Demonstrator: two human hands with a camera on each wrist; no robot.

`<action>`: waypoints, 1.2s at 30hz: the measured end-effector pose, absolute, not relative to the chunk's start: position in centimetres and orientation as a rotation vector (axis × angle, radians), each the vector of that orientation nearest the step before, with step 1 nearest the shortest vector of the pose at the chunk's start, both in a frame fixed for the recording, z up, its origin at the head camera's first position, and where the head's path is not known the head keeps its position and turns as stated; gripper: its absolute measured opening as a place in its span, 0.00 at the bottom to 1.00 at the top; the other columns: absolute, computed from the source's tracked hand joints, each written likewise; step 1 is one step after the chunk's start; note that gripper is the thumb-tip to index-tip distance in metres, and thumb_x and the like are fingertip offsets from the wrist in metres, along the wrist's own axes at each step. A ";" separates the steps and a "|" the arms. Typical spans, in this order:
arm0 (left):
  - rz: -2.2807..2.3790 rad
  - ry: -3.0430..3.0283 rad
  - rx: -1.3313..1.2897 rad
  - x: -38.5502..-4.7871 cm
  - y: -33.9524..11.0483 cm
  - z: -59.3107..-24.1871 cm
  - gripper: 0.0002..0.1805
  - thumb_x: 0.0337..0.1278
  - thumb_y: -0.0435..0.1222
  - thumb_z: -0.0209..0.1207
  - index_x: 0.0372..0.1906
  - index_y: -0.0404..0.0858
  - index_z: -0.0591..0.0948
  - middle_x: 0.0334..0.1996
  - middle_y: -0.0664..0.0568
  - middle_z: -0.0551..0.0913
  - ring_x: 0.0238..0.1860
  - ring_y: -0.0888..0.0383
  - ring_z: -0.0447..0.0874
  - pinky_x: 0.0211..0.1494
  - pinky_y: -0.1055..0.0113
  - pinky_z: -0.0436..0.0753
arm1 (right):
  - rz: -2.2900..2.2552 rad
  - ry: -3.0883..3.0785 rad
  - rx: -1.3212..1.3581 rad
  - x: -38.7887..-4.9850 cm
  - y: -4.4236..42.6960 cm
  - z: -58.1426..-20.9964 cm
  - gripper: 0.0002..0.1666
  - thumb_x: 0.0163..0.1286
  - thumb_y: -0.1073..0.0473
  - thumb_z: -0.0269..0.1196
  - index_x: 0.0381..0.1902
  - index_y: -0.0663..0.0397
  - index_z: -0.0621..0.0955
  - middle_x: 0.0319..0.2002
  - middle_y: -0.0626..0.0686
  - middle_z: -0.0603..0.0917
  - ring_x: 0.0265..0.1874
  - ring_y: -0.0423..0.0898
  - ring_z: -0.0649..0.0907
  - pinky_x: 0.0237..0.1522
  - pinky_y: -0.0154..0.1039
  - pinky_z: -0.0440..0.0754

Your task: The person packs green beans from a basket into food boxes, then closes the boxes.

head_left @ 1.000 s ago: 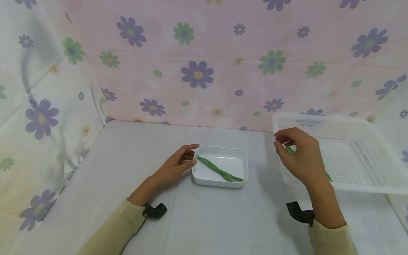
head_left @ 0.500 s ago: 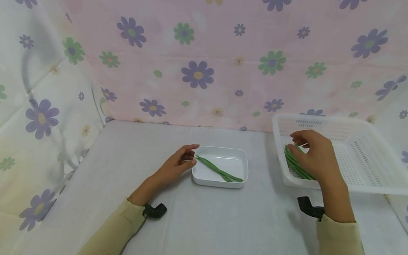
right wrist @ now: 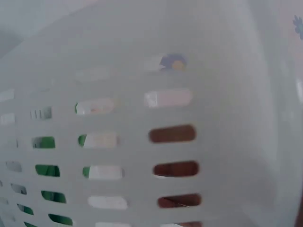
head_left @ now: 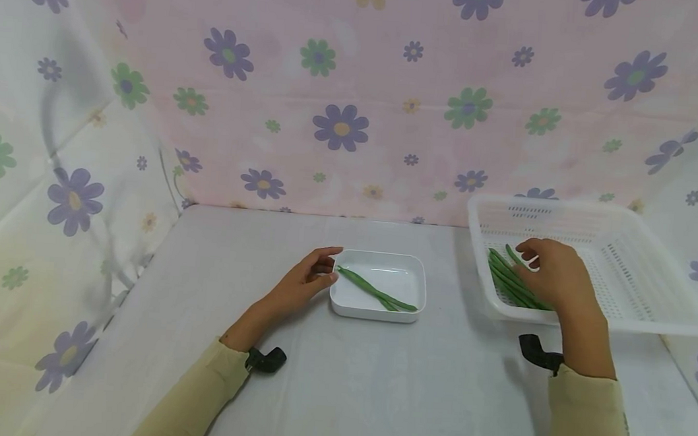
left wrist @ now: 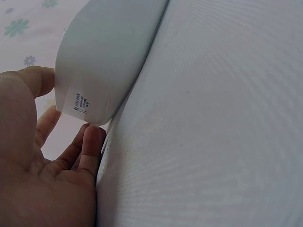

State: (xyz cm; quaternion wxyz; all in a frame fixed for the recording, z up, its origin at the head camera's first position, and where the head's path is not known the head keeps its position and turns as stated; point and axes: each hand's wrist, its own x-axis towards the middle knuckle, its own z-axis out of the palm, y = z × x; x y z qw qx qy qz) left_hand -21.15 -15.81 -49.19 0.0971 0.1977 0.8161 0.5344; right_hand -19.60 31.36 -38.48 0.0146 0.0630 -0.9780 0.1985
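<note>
My left hand [head_left: 298, 285] is at the left end of a small white dish [head_left: 379, 314], its thumb and bent fingers around the edge. The left wrist view shows the dish's side [left wrist: 99, 61] against the fingers of the left hand [left wrist: 52, 156]. A few green beans [head_left: 368, 287] lie slanted inside the dish. Over the left part of a white basket [head_left: 673, 281] is my right hand [head_left: 564, 277], fingers bent and parted from the thumb. Several green beans [head_left: 505, 279] lie beside and beneath it. The basket's slotted wall [right wrist: 227, 118] hides most of the right wrist view.
The white-covered table [head_left: 368, 381] spans the space between both arms. A flowered pink cloth [head_left: 384, 65] hangs behind, and a pale flowered cloth [head_left: 1, 234] hangs at the left. The basket reaches the table's right side.
My right hand has moved rightward and slightly down over the basket, uncovering more of the beans there. My left hand and the dish have stayed in place.
</note>
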 end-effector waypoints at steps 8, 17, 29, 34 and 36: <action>1.575 2.427 0.582 -21.1 -15.7 -49.1 0.31 0.79 0.45 0.60 0.80 0.56 0.67 0.66 0.46 0.75 0.69 0.49 0.76 0.73 0.48 0.74 | 0.554 -3.126 0.180 -20.1 32.2 -39.5 0.19 0.69 0.66 0.66 0.55 0.73 0.83 0.44 0.70 0.87 0.45 0.68 0.85 0.47 0.66 0.81; 1.576 2.420 0.588 -21.2 -15.8 -49.2 0.31 0.79 0.45 0.60 0.80 0.57 0.67 0.65 0.45 0.76 0.68 0.48 0.76 0.72 0.48 0.75 | 0.550 -3.267 0.141 -20.6 32.3 -40.0 0.15 0.64 0.67 0.67 0.47 0.68 0.86 0.43 0.67 0.87 0.43 0.64 0.84 0.49 0.66 0.81; 1.550 2.435 0.577 -21.1 -15.7 -49.1 0.31 0.80 0.46 0.59 0.80 0.58 0.67 0.65 0.48 0.76 0.68 0.51 0.77 0.72 0.51 0.76 | 0.564 -3.353 0.037 -20.5 32.1 -40.5 0.13 0.65 0.68 0.67 0.47 0.70 0.84 0.42 0.67 0.86 0.40 0.62 0.81 0.47 0.64 0.80; 1.543 2.441 0.570 -21.1 -15.7 -49.1 0.30 0.80 0.46 0.59 0.80 0.58 0.67 0.65 0.48 0.76 0.68 0.52 0.76 0.72 0.51 0.76 | 0.575 -3.368 0.008 -20.5 32.0 -40.6 0.13 0.65 0.71 0.65 0.47 0.70 0.84 0.42 0.67 0.85 0.40 0.62 0.80 0.47 0.64 0.80; 1.543 2.443 0.573 -21.1 -15.7 -49.1 0.30 0.80 0.46 0.59 0.80 0.58 0.66 0.65 0.48 0.76 0.68 0.51 0.76 0.72 0.51 0.76 | 0.572 -3.370 0.013 -20.5 32.0 -40.6 0.12 0.65 0.71 0.65 0.47 0.70 0.84 0.41 0.66 0.85 0.40 0.62 0.80 0.46 0.63 0.80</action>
